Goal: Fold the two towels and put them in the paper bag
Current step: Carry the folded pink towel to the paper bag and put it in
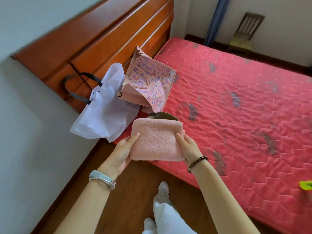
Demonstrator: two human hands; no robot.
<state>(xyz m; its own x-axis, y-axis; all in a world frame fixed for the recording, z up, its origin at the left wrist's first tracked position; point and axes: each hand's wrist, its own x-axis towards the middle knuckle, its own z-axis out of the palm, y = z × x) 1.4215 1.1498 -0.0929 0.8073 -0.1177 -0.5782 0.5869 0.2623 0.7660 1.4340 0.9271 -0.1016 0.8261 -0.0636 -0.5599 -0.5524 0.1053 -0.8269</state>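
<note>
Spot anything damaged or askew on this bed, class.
The pink bag stands tilted by the headboard, its rim seemingly torn beside the white bag. Dark blotches mark the mattress.

Towel (156,142): pink terry cloth, matt, nubby. Headboard (101,39): glossy varnished wood. Mattress (236,107): quilted red fabric. Pink bag (152,81): printed paper.

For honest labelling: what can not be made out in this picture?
Head view:
- Brown thing behind the pink towel: mostly covered by the pink towel, identity unclear.
- Yellow-green object: cut off by the right edge.
- Pink paper bag: inside hidden by its own walls.
- Left hand and right hand: fingers hidden under the pink towel.
</note>
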